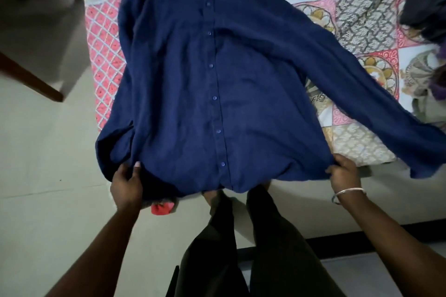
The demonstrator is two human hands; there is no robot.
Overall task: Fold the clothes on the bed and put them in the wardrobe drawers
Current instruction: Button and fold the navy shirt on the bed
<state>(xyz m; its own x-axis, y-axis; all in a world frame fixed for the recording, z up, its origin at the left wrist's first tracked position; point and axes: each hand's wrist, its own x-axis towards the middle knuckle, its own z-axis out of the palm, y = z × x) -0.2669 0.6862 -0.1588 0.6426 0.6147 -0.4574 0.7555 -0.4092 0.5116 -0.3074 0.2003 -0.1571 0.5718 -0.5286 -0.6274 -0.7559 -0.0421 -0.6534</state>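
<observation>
Shirt (217, 79) lay spread, buttons up, on the bed (362, 19), its hem over the near edge. The left hand (126, 184) and right hand (342, 172) each pinched a hem corner. If one pinch loosened, I judged the hem could slide toward the floor (48, 200).

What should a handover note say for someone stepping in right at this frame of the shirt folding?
Left hand: grips the navy shirt at its lower left hem corner.
Right hand: grips the lower right hem corner; a bangle sits on that wrist.
Shirt: buttoned, front up, spread over the patterned bedspread, collar away from the person, hem pulled off the bed edge. One sleeve stretches out to the right, the other lies along the left side.
More dark clothes lie at the far right of the bed.
Done: shirt laid out. Left: fold it, fold the rest, put all in the drawers, which are not in view.
</observation>
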